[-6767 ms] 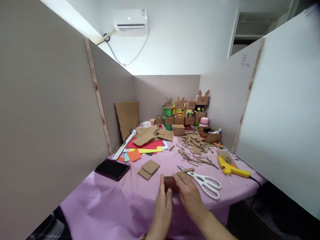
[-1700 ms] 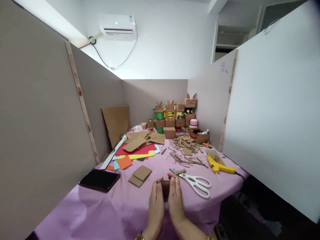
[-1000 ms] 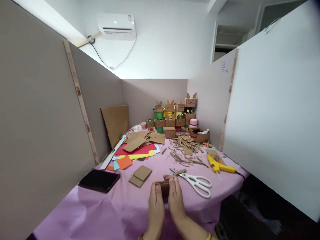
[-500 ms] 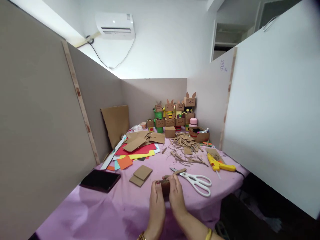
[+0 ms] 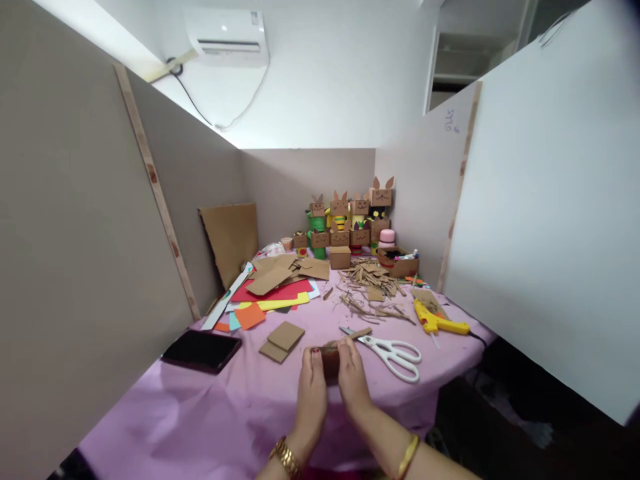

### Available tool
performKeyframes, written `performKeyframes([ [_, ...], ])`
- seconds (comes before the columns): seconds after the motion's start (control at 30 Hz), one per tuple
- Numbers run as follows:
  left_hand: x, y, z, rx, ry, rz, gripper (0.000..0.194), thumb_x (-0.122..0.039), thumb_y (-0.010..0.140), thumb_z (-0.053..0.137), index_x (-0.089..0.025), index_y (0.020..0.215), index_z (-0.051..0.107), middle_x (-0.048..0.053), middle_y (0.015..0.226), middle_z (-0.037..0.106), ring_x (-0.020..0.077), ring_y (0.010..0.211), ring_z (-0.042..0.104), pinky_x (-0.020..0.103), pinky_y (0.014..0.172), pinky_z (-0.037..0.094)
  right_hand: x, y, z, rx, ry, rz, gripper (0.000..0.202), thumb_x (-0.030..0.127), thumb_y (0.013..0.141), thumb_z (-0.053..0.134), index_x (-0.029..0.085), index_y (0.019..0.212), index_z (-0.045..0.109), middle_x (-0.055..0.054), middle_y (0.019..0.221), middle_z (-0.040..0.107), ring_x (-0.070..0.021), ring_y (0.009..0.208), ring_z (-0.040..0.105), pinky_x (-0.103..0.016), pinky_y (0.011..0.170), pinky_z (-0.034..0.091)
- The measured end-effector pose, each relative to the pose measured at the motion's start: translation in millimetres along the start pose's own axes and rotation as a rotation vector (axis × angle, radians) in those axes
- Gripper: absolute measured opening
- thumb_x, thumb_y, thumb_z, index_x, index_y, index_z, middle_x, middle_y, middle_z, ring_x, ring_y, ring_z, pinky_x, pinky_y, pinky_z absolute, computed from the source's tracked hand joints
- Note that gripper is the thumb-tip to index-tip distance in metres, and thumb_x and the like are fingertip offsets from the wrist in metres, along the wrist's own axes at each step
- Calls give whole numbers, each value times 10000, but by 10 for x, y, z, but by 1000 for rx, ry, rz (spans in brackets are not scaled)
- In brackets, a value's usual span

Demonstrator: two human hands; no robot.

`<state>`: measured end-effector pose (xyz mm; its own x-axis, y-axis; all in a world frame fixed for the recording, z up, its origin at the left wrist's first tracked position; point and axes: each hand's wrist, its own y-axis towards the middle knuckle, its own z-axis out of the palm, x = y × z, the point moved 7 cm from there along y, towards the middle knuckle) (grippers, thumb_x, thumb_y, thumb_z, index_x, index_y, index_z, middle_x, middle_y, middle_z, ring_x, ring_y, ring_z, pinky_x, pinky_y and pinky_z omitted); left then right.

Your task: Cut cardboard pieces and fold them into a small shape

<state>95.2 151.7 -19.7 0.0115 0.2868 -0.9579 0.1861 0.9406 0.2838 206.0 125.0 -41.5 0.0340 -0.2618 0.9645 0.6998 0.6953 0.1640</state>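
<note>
Between my left hand [image 5: 313, 383] and my right hand [image 5: 353, 381] is a small brown cardboard piece [image 5: 331, 365], gripped from both sides near the front of the table. Its face is in shadow, and my fingers hide its sides, so its full shape does not show. Just right of my hands lie white-handled scissors [image 5: 395, 355], with a narrow cardboard strip [image 5: 361, 333] across their blades. To the left, two cardboard squares [image 5: 286, 336] overlap on the pink cloth.
A black tablet [image 5: 203, 350] lies at the left edge, and a yellow glue gun [image 5: 437, 320] at the right. Cardboard scraps [image 5: 373, 277] and coloured paper sheets [image 5: 273, 304] cover the middle. Behind them stand several cardboard animal figures [image 5: 340, 233]. Partition walls enclose the table.
The view has tilted down slightly, showing more of my wrists. More of the cardboard piece's front shows between my hands, which still hold it from both sides.
</note>
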Motion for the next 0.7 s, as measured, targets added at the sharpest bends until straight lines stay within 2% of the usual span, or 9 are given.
performKeyframes([
  [0.1,22,-9,-12,-5,-9,-21,293,-437,875,357,-205,898,534,69,938,646,227,921,595,390,889,445,-43,7,-7,-11,-12,31,307,380,812,496,142,974,604,-131,1119,646,-247,1097,556,-429,960,378],
  [0.17,-6,-7,-17,-8,-13,-27,319,-461,866,365,-199,908,542,75,960,649,227,936,599,376,889,448,-1,3,1,-16,-12,27,309,387,809,482,154,970,605,-134,1121,648,-253,1111,545,-420,963,377],
  [0.33,-82,5,-8,-10,-21,9,376,-499,863,357,-195,970,551,83,1061,632,220,1042,568,349,951,410,116,-6,30,31,5,-42,288,424,821,435,214,825,632,-64,894,715,-232,971,615,-321,869,441],
  [0.5,-7,-37,14,7,-17,1,328,-472,869,366,-205,878,556,81,969,654,236,939,594,399,897,446,-13,-27,-3,27,-4,-42,265,386,876,467,167,867,616,-55,890,684,-205,900,623,-393,856,438],
  [0.7,-10,-31,23,22,-9,11,333,-466,879,345,-201,874,546,58,868,629,229,887,588,378,866,450,21,-46,33,28,15,-96,266,392,904,466,169,864,606,-29,854,666,-186,852,625,-383,829,452],
])
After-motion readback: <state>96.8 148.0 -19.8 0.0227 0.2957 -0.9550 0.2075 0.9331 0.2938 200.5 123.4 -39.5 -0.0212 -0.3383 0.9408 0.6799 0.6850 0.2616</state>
